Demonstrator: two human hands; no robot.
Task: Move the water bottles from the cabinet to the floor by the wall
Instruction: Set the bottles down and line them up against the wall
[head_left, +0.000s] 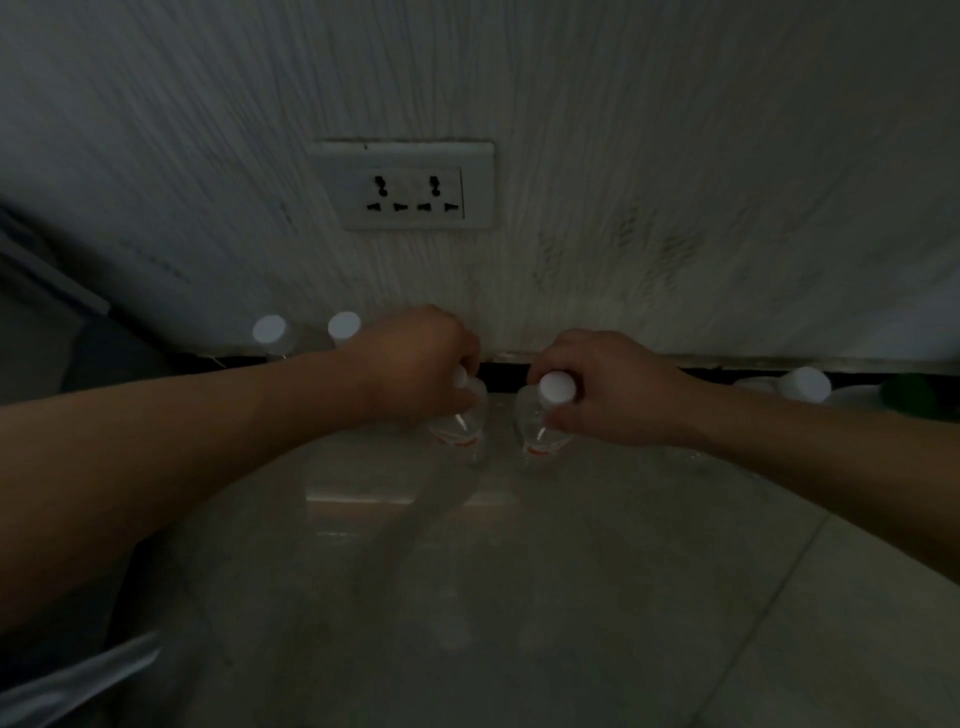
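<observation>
My left hand (415, 358) grips the neck of a clear water bottle (462, 431) with a white cap and a red label band. My right hand (613, 387) grips the neck of a second clear bottle (540, 434), its white cap showing between my fingers. Both bottles stand upright side by side on the glossy tiled floor (519, 571), close to the base of the wall (571, 260). Two more white-capped bottles (270, 330) (344, 325) stand against the wall to the left of my left hand.
A double wall socket (410, 189) sits above the bottles. At the right, by the wall, stand a white-capped container (805, 384) and a dark green object (909, 395). A dark piece of furniture (78, 322) fills the left edge. The light is dim.
</observation>
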